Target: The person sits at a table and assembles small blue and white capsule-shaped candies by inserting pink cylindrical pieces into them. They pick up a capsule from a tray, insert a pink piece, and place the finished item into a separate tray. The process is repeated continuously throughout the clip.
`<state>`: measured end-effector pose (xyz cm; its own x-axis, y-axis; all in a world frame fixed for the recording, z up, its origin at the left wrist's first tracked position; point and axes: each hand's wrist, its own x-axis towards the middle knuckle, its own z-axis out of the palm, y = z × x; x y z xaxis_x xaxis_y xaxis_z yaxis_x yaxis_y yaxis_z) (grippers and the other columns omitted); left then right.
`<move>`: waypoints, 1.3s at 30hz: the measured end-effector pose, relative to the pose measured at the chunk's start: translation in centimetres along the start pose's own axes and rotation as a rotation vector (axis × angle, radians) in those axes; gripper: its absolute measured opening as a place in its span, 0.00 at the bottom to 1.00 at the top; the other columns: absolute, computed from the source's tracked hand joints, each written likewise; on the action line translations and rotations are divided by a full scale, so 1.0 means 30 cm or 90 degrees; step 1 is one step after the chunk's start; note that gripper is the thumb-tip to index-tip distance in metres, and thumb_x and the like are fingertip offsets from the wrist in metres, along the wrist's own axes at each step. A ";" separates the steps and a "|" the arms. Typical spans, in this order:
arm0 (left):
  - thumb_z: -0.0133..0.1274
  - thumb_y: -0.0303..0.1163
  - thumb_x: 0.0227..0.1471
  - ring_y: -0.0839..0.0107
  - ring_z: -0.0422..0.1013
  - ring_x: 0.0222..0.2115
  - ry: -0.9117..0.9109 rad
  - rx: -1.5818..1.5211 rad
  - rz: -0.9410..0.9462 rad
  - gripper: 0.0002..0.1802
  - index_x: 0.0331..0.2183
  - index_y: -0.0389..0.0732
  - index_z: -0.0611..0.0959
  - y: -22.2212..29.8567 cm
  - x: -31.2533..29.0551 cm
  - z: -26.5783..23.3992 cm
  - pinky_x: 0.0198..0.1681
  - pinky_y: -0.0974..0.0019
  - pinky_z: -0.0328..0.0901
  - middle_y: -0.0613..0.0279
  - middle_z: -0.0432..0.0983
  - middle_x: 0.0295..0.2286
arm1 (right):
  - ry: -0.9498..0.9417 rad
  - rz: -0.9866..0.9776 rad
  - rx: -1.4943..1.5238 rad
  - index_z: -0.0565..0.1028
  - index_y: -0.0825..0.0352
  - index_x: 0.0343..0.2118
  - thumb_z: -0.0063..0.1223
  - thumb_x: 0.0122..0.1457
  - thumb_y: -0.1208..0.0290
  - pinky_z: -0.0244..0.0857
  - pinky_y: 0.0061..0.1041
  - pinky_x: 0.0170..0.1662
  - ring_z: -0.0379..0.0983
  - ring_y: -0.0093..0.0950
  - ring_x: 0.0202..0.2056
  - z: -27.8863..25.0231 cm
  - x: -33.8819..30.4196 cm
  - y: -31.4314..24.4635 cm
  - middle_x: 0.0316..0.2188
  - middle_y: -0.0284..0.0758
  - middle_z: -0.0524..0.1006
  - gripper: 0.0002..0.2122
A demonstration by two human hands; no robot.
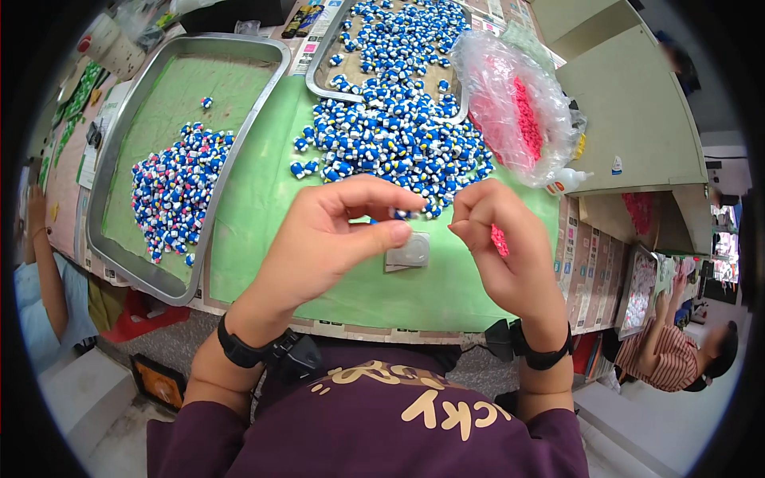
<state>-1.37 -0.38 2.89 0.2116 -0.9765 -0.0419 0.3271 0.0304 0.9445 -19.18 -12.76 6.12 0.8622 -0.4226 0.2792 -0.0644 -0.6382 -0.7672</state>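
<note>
My left hand (pixel 328 227) pinches a small blue-and-white figure (pixel 402 214) between thumb and forefinger. My right hand (pixel 510 239) is closed just to its right, with a tiny reddish spot at the fingertips. Small bright pink pieces (pixel 500 240) show among its curled fingers. Beyond both hands spreads a big heap of blue-and-white figures (pixel 382 131) with yellow spots, lying on a green sheet (pixel 358 295). Below the hands, between them, a round clear disc on a grey square (pixel 407 253) lies on the sheet.
A metal tray (pixel 96 211) at left holds figures with pink spots. Another metal tray (pixel 319 76) lies under the far heap. A plastic bag (pixel 478 72) of pink pieces and a small white bottle (pixel 567 180) sit at right, by a pale cabinet (pixel 637 111). People work at both sides.
</note>
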 end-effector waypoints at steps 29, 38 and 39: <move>0.58 0.18 0.49 0.74 0.74 0.36 0.073 -0.206 0.011 0.14 0.40 0.33 0.77 -0.003 0.014 0.058 0.43 0.69 0.72 0.61 0.75 0.34 | 0.199 0.042 0.328 0.63 0.64 0.28 0.50 0.57 0.86 0.60 0.20 0.39 0.64 0.20 0.33 0.081 0.034 -0.076 0.33 0.33 0.69 0.10; 0.58 0.15 0.48 0.75 0.74 0.38 0.097 -0.055 0.202 0.12 0.38 0.32 0.79 -0.026 0.009 0.074 0.43 0.73 0.71 0.60 0.75 0.36 | 0.229 -0.023 0.199 0.64 0.66 0.26 0.51 0.57 0.85 0.59 0.19 0.33 0.63 0.20 0.30 0.113 0.038 -0.048 0.31 0.35 0.69 0.09; 0.58 0.15 0.48 0.75 0.74 0.37 0.103 -0.050 0.209 0.12 0.38 0.32 0.79 -0.024 0.009 0.080 0.42 0.73 0.71 0.60 0.75 0.36 | 0.237 -0.024 0.199 0.64 0.66 0.26 0.51 0.57 0.85 0.59 0.19 0.33 0.63 0.21 0.29 0.117 0.037 -0.048 0.31 0.36 0.69 0.09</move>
<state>-3.77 -1.17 3.00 0.4575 -0.8660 0.2016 0.2864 0.3582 0.8886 -16.36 -10.06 5.51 0.6193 -0.6411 0.4533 0.1661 -0.4572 -0.8737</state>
